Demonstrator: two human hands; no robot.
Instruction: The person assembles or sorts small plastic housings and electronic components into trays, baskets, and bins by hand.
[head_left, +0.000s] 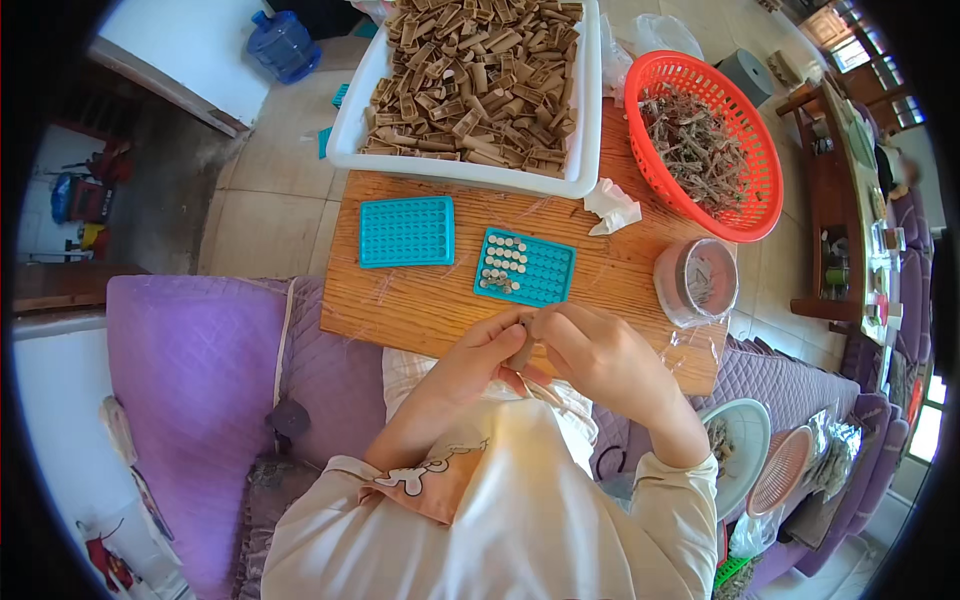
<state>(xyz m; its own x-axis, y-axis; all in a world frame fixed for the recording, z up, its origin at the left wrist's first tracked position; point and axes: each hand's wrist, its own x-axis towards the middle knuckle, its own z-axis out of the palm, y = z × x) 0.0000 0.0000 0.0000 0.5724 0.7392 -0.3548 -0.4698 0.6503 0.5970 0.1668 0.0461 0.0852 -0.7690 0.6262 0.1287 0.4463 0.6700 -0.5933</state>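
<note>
My left hand (484,347) is closed around a small brown trough-shaped piece (521,352), held just off the near edge of the table. The fingers of my right hand (590,342) are pinched together at its upper end. What the right fingertips grip there is hidden. Just beyond my hands lies a teal tray of small round pockets (548,272). Its left part carries several pale discs (504,254) in rows, with some darker bits at the near end. To its left, a second teal tray (406,231) shows only bare pockets.
A white tub (590,120) heaped with brown trough-shaped pieces (478,85) covers the table's far side. At the right stand a red basket (768,190) of dry grey-brown scraps and a clear round container (680,290). Crumpled tissue (612,206) lies between them on the wooden table (400,310).
</note>
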